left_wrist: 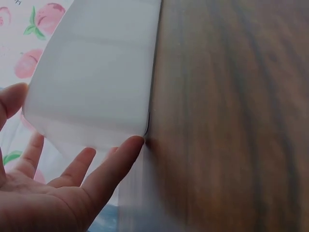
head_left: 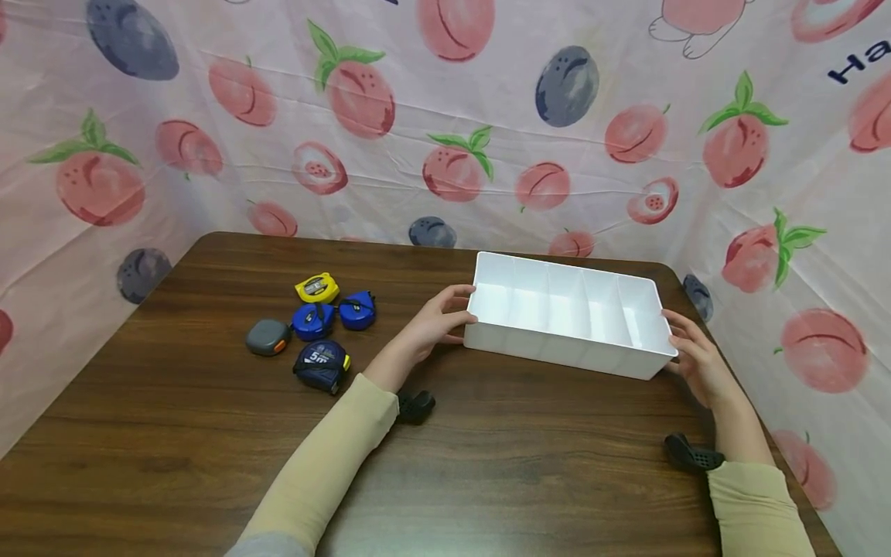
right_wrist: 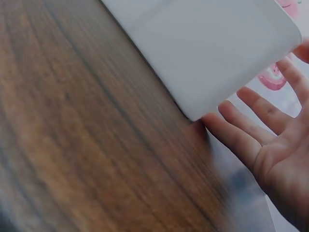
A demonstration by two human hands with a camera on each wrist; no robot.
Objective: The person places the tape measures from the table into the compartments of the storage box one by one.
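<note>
A long white box with several divided compartments stands on the brown table, toward its right. At the box's left end my left hand touches the wall, thumb near the front corner. My right hand touches the opposite end. The left wrist view shows spread, mostly straight fingers against the end of the box. Extended fingers likewise meet the box in the right wrist view. Nothing is visible inside the compartments.
Left of the box lie a yellow tape measure, two blue tape measures, a dark blue one and a grey one with an orange button. A fruit-print cloth hangs behind the table and along both sides.
</note>
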